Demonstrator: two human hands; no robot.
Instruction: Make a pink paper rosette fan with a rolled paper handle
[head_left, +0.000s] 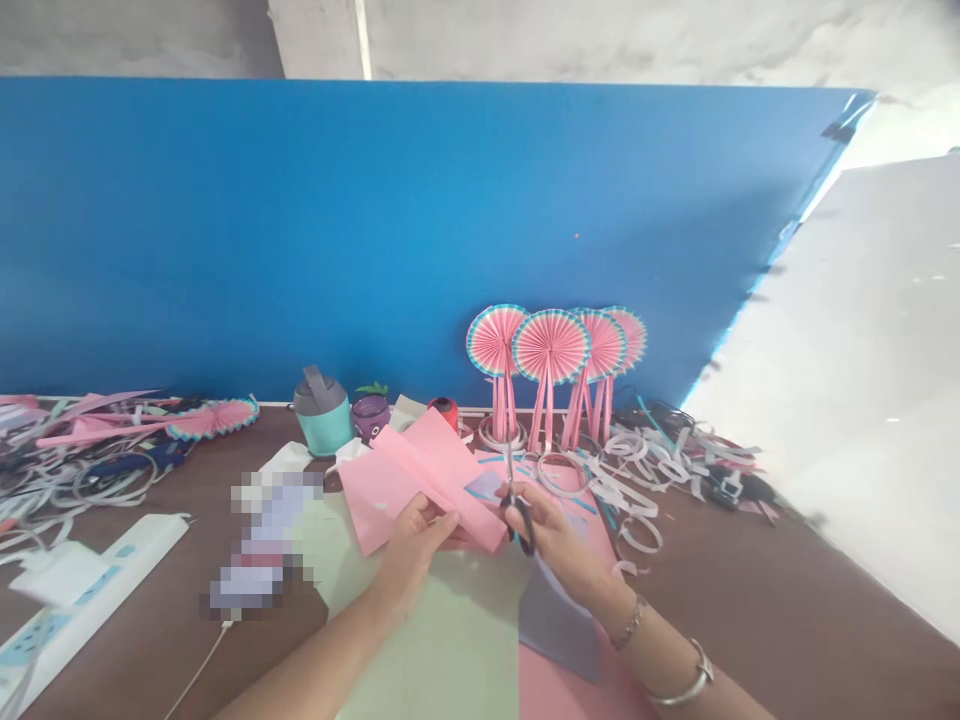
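Observation:
My left hand is closed on a folded sheet of pink paper, with the thumb on its lower edge. The paper is raised over the pale green sheet on the table. To its right, my right hand holds scissors by their dark handles, the blades pointing up and away from me. The scissors are beside the right end of the pink paper. Under my right hand lie pink sheets and a greyish translucent piece.
Several pink pleated paper fans stand against the blue partition. Paper strips lie at the right, more strips and cables at the left. A teal cup, a purple pot and a white power strip sit leftward.

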